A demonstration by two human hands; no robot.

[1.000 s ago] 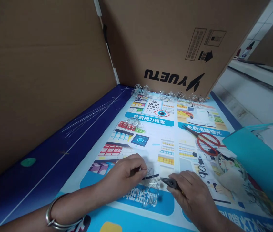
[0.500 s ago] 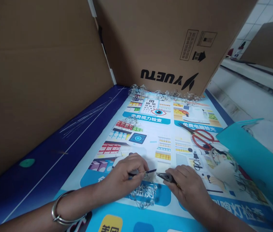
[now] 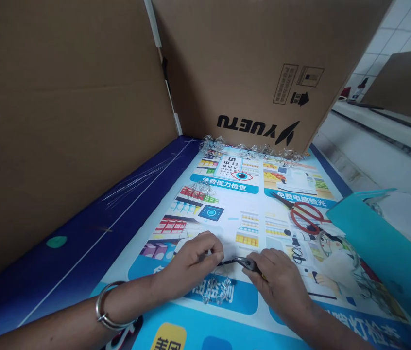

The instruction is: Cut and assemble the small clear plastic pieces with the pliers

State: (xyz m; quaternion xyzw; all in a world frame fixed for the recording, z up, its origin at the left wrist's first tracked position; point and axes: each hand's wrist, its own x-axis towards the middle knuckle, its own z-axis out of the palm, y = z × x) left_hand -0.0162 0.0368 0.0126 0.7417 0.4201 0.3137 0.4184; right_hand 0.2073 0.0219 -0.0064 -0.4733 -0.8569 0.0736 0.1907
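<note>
My left hand, a bangle on its wrist, is closed in a pinch on a thin wire strung with clear beads. The beaded wire dangles below the fingertips, over the printed sheet. My right hand is wrapped round a pair of pliers, whose jaws point left. At the jaw tips is a thin black strip that reaches toward my left fingers. Whether the left fingers also touch the strip is hidden.
Red-handled scissors lie to the right, beside a teal folder. Clear beaded pieces line the foot of the cardboard wall. Another beaded cluster lies mid-sheet. Loose clear strands and a green blob are at left.
The plier tips have met the black strip, which earlier stuck out from my left fingers, apart from the jaws. The beaded wire now hangs more bunched. The view has shifted slightly.
</note>
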